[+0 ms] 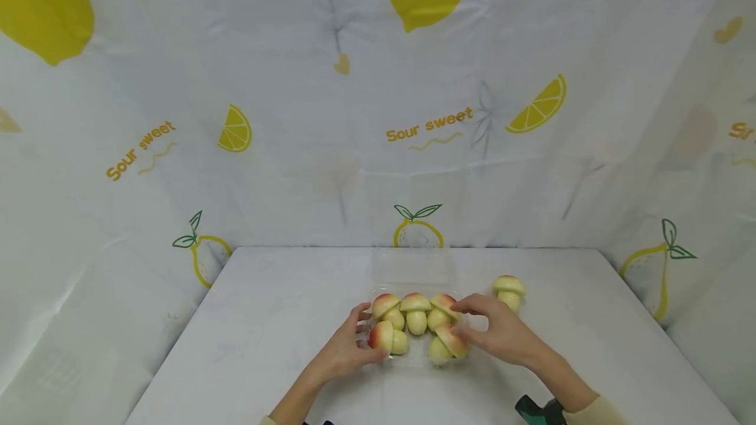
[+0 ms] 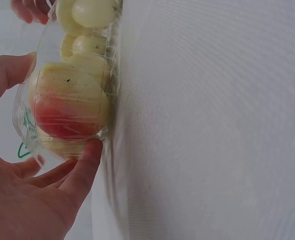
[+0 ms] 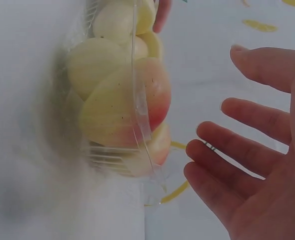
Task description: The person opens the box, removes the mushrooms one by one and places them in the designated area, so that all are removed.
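Note:
Several mushroom-shaped pieces (image 1: 416, 303), pale yellow with red-tinged caps, sit in a clear plastic box (image 1: 420, 351). Its transparent lid (image 1: 411, 267) is folded back behind it. At the box's left side, my left hand (image 1: 347, 348) grips the wall, thumb and fingers spread around the corner beside one red-capped piece (image 2: 70, 102). Over on the right side, my right hand (image 1: 502, 332) hovers by the box with its fingers extended. The right wrist view shows a gap between those fingers (image 3: 237, 147) and the nearest piece (image 3: 120, 107), and nothing in the hand.
One more mushroom-shaped piece (image 1: 508, 290) stands on the white table (image 1: 283, 300), right of the box and behind my right hand. A white curtain with a lemon print (image 1: 295, 182) hangs along the table's back and sides. Something dark green (image 1: 534, 412) shows beside the right sleeve.

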Tool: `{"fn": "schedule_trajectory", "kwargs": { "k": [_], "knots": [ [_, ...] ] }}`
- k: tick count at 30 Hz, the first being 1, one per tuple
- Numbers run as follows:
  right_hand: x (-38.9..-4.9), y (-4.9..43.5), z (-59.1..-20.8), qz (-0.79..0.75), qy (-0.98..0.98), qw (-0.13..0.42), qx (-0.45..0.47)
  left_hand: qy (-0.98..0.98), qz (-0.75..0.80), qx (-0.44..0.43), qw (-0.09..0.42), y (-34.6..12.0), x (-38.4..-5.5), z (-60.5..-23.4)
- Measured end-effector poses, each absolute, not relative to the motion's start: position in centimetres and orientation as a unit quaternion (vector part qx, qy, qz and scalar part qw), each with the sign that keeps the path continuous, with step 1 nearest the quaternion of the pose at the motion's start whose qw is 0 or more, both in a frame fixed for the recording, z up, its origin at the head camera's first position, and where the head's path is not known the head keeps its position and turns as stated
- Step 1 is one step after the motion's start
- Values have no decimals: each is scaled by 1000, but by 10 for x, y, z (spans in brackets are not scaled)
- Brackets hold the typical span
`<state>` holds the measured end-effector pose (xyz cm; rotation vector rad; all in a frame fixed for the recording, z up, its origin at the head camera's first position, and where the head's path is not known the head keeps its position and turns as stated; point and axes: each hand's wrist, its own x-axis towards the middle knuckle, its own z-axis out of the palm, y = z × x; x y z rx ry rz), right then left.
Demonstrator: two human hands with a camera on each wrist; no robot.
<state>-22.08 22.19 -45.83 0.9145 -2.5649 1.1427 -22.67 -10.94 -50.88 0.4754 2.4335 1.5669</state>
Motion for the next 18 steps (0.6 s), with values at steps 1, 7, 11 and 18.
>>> {"fn": "schedule_trajectory", "kwargs": {
  "k": [1, 7, 11, 18],
  "knots": [
    [-221, 221, -460, 382, -864, 96, 315, 824, 532, 162, 105, -110, -227, -509],
    [-218, 217, -467, 371, -860, 98, 336, 821, 536, 166, 103, -110, -227, -510],
    [-214, 215, -469, 363, -867, 79, 333, 825, 531, 166, 99, -110, -227, -510],
    [-212, 214, -473, 325, -882, 83, 332, 823, 534, 163, 103, -110, -226, -509]
  ]
}}
